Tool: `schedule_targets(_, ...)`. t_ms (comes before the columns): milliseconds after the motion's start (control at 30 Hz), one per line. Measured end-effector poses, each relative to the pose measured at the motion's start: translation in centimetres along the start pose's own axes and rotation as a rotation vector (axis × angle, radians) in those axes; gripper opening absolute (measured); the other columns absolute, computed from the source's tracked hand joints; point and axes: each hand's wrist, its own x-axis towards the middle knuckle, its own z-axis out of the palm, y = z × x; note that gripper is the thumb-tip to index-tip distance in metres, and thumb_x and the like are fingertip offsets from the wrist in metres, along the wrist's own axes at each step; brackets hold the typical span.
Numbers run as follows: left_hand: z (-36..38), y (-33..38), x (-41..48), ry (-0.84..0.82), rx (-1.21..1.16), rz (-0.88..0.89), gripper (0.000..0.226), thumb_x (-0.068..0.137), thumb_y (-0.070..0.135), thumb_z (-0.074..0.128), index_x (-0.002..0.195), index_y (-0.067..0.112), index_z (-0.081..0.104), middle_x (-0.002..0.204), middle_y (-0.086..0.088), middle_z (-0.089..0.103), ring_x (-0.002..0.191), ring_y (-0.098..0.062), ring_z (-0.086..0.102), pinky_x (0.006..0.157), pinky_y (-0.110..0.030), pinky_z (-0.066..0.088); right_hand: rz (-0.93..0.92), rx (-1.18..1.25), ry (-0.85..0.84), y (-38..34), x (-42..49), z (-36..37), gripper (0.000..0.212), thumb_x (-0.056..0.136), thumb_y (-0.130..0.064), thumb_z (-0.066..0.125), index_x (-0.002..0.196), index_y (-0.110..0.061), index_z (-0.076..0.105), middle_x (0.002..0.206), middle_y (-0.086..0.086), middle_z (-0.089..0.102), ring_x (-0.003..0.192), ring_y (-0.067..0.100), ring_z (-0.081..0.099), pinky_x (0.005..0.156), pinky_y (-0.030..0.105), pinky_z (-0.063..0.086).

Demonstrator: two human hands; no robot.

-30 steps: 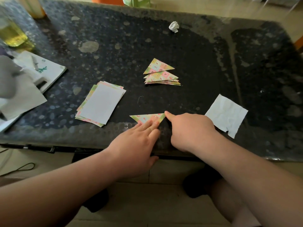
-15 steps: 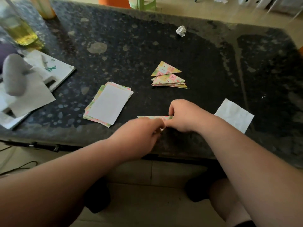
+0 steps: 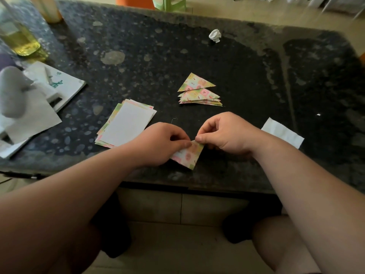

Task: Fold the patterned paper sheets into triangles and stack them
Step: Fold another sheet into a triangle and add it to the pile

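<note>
Both hands, left hand (image 3: 162, 144) and right hand (image 3: 225, 133), pinch one folded patterned sheet (image 3: 188, 155) between them at the table (image 3: 246, 76) edge; triangle stack (image 3: 199, 91) lies just beyond, flat sheets (image 3: 126, 123) beside the left.

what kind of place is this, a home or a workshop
Probably a home, not a workshop: a worn dark stone table, a bottle of yellow liquid at its far left, a green plastic stool beyond; the patterned paper in hand suggests hobby craft.
</note>
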Motion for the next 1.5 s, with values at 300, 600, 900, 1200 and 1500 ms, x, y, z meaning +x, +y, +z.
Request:
schedule_targets(300, 0.1, 1.1, -0.5, -0.075, 0.004, 0.072, 0.016, 0.094, 0.035, 0.070, 0.081, 0.042, 0.068, 0.077, 0.021, 0.070, 0.075, 0.008, 0.064, 0.062, -0.009, 0.047, -0.061, 0.022, -0.097, 0.0, -1.7, -0.2, 0.016, 0.089, -0.009, 0.071, 0.078, -0.017, 0.080, 0.068, -0.002, 0.074, 0.059, 0.005, 0.065, 0.054, 0.019, 0.051)
schedule_targets(600, -1.2, 0.2, -1.0, -0.036, -0.037, 0.040, 0.010, 0.094, 0.033, 0.071, 0.084, 0.034, 0.075, 0.080, 0.022, 0.073, 0.075, 0.003, 0.067, 0.067, -0.017, 0.049, -0.040, 0.147, -0.100, 1.4, -2.4, -2.9, 0.016, 0.089, 0.000, 0.068, 0.076, -0.003, 0.077, 0.082, 0.012, 0.078, 0.057, 0.011, 0.058, 0.049, 0.023, 0.045)
schedule_targets(900, -0.3, 1.0, -0.7, -0.006, -0.163, 0.002, 0.012, 0.093, 0.029, 0.072, 0.082, 0.032, 0.076, 0.079, 0.016, 0.074, 0.074, 0.001, 0.068, 0.061, -0.017, 0.050, -0.145, 0.048, -0.067, 1.1, -1.5, -0.6, 0.012, 0.089, -0.035, 0.078, 0.093, -0.024, 0.082, 0.090, -0.007, 0.079, 0.087, 0.009, 0.072, 0.076, 0.030, 0.058)
schedule_targets(1200, -0.3, 1.0, -0.5, -0.035, -0.231, -0.034, 0.014, 0.096, 0.027, 0.069, 0.085, 0.032, 0.075, 0.082, 0.013, 0.074, 0.080, -0.008, 0.070, 0.073, -0.033, 0.057, -0.197, 0.009, -0.021, 0.8, -1.6, -1.1, 0.011, 0.092, -0.029, 0.076, 0.085, -0.022, 0.080, 0.075, -0.008, 0.075, 0.070, 0.004, 0.069, 0.068, 0.021, 0.054)
schedule_targets(1500, -1.9, -1.0, -1.1, -0.030, -0.312, -0.060, 0.016, 0.094, 0.020, 0.071, 0.084, 0.029, 0.080, 0.092, 0.002, 0.078, 0.097, -0.023, 0.072, 0.101, -0.050, 0.053, -0.168, 0.144, 0.008, 1.6, -2.1, -3.2, 0.014, 0.094, -0.020, 0.073, 0.084, -0.010, 0.077, 0.077, 0.008, 0.077, 0.071, 0.016, 0.072, 0.066, 0.025, 0.054)
